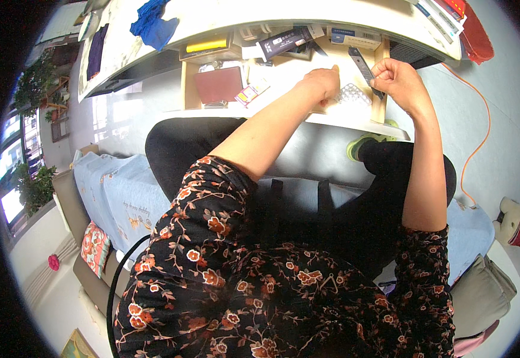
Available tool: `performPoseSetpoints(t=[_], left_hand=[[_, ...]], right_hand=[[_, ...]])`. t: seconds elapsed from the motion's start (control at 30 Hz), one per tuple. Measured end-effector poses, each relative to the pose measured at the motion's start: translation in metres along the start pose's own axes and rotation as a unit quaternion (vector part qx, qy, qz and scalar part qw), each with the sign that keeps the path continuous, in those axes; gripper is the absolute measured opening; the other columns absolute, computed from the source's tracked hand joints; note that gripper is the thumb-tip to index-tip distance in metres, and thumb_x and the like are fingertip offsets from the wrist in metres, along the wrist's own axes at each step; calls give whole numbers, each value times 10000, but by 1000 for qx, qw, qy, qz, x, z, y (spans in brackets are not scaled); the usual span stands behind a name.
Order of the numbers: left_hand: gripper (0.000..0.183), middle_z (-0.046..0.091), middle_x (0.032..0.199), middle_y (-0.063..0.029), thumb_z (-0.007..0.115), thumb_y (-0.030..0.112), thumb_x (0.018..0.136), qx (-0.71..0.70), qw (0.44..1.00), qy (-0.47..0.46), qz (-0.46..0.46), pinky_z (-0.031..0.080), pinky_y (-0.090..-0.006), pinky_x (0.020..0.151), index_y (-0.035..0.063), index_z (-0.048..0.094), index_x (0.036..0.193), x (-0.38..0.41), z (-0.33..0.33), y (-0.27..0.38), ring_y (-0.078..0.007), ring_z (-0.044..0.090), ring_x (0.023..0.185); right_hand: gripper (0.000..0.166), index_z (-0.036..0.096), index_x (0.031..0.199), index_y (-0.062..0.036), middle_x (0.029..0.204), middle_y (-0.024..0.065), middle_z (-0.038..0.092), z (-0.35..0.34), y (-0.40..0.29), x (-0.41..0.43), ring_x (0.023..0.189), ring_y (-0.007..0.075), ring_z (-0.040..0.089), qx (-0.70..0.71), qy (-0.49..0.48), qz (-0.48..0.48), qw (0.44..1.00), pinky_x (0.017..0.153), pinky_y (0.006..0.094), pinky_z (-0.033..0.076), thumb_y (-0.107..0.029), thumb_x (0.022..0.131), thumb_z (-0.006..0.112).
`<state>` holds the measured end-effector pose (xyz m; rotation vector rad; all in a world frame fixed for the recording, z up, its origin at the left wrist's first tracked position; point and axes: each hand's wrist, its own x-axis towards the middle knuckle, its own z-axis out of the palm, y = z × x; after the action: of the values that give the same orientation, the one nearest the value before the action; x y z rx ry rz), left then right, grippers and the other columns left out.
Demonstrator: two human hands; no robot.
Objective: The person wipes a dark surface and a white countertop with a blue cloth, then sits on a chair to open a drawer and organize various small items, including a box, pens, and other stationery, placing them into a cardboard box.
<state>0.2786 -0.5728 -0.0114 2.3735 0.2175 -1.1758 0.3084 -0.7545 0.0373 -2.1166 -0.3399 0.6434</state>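
An open wooden drawer [380, 111] lies before me, pulled out under a pale tabletop. My right hand [397, 85], at its right wall, pinches the side of a dark remote control [362, 67], which is tilted over the drawer. Inside the drawer is my left hand [322, 84], fingers partly curled; whether they hold anything is hidden. Just right of those fingers rests a silvery blister pack [353, 95]. A brown-red booklet or case [218, 85] and a small printed packet [251, 93] occupy the drawer's left part. Behind them lies a dark printed box [282, 42].
A blue-and-white carton [356, 38] sits at the drawer's back right. Blue cloth [154, 24] lies on the tabletop [242, 11]. An orange cable [488, 112] runs across the floor at right. Behind me stands a sofa with a light-blue cover [116, 192].
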Motion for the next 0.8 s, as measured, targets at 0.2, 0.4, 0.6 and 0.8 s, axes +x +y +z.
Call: performPoseSetpoints(t=[0.2,0.4,0.6,0.8], left_hand=[[325,621,923,-125,619,167,702,231,928,256,143,501,-380,744,128,606,1024,-5,-12,-20,-289,620,860],[299,581,1013,-119,674,93,630,330,868,256,270,506,-344,749,92,635,927,35,-18,-20,-271,613,902],[471,578,1015,-99,763,35,482,334,885,173,273,497,-345,783,92,642,934,32,-16,-12,-266,595,940],[492,584,999,-102,775,51,476,310,899,169,259,491,-340,795,91,632,945,30,-16,-12,-268,585,961]], right_hand=[[140,621,762,-66,614,26,598,-2,0,-1,578,134,563,-19,18,-3,1000,600,276,439,-130,641,651],[129,612,746,-77,597,24,593,-2,-3,-1,573,145,566,-29,22,6,999,601,287,443,-136,638,647],[126,614,743,-86,602,25,598,-5,-5,-3,582,164,576,-68,34,17,997,607,298,448,-141,636,651],[127,616,743,-86,605,27,599,-4,-4,-2,595,167,583,-69,34,18,997,613,310,451,-143,637,656]])
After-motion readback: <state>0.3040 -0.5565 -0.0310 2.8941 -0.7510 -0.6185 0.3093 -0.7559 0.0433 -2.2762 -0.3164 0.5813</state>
